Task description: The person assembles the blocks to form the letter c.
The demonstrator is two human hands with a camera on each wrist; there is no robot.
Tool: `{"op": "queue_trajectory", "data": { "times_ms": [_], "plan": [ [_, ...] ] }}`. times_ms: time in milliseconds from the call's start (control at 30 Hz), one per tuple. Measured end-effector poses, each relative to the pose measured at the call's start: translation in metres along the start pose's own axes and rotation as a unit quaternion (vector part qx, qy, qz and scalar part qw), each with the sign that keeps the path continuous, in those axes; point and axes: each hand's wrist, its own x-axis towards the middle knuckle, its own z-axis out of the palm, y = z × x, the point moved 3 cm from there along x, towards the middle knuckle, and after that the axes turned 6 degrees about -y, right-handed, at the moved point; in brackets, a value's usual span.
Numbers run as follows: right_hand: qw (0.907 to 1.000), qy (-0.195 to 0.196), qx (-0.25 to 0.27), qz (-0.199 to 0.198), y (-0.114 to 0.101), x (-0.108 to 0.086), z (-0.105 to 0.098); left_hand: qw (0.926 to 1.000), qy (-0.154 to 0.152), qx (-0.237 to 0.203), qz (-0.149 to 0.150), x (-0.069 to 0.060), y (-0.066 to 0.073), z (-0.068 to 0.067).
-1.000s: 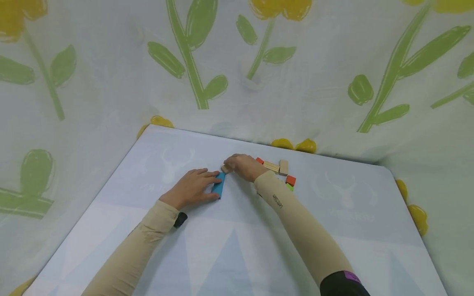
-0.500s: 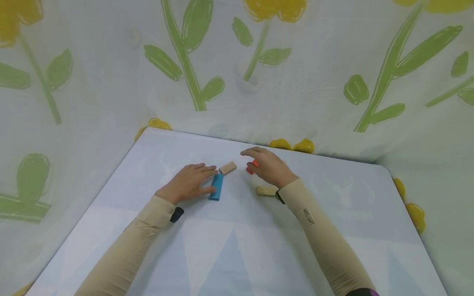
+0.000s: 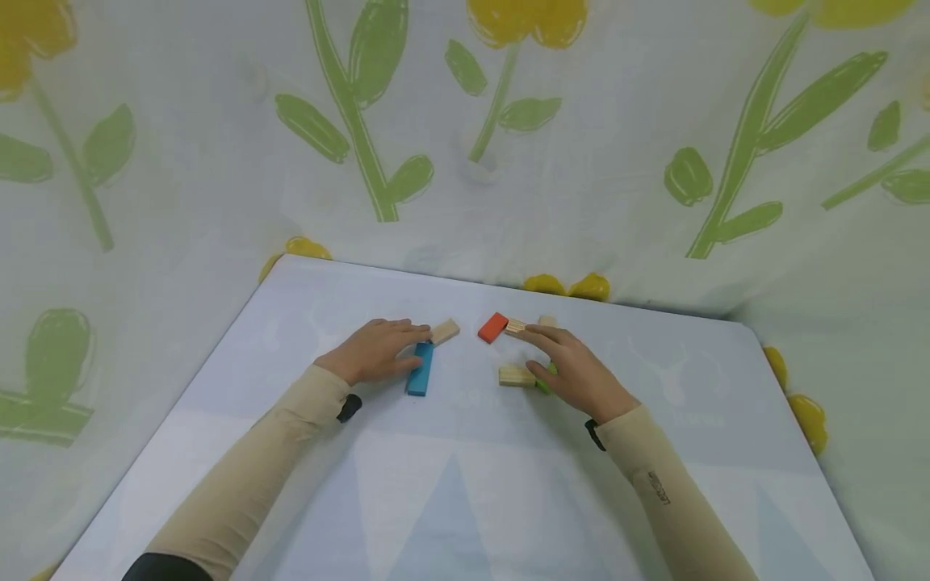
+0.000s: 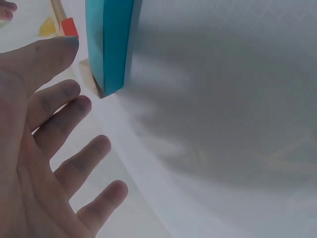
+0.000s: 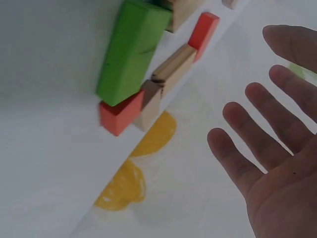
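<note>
My left hand hovers at the blue wooden block, fingers extended; in the left wrist view a gap shows between the fingers and the blue block. A plain wooden block lies angled at its far end. My right hand is spread and holds nothing, above the right group of blocks. In that group are an orange-red block, a grooved wooden block and a green block. From the head camera, the right hand covers part of the green one.
A second small red block touches the green block's end, with a pale wooden block beside it. The white table ends at a flower-printed cloth behind the blocks.
My right hand has let go of the plain wooden block beside the blue one and moved right, over the other blocks. My left hand has stayed near the blue block.
</note>
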Motion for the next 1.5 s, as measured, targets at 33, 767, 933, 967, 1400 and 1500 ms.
{"op": "queue_trajectory", "data": {
  "times_ms": [33, 767, 933, 967, 1400, 1500],
  "plan": [
    [1.0, 0.0, -0.001, 0.004, 0.001, -0.003, 0.001, 1.0, -0.002, 0.004, 0.004, 0.002, 0.0, 0.0],
    [0.9993, 0.018, -0.025, -0.019, 0.005, -0.011, 0.023, 0.999, -0.044, 0.01, 0.002, 0.024, 0.003, -0.002],
    [0.9985, 0.012, -0.043, -0.031, 0.0, -0.006, 0.028, 0.999, -0.041, 0.017, 0.002, 0.025, 0.001, 0.0],
    [0.9982, 0.011, -0.049, -0.033, -0.001, -0.005, 0.029, 0.999, -0.042, 0.019, 0.0, 0.026, 0.001, 0.0],
    [0.994, 0.0, -0.097, -0.052, -0.006, 0.007, 0.039, 0.9985, -0.046, 0.028, -0.007, 0.029, -0.001, 0.001],
    [0.9933, -0.007, -0.105, -0.048, -0.007, 0.01, 0.04, 0.9984, -0.046, 0.031, -0.007, 0.028, 0.0, 0.0]
  ]
}}
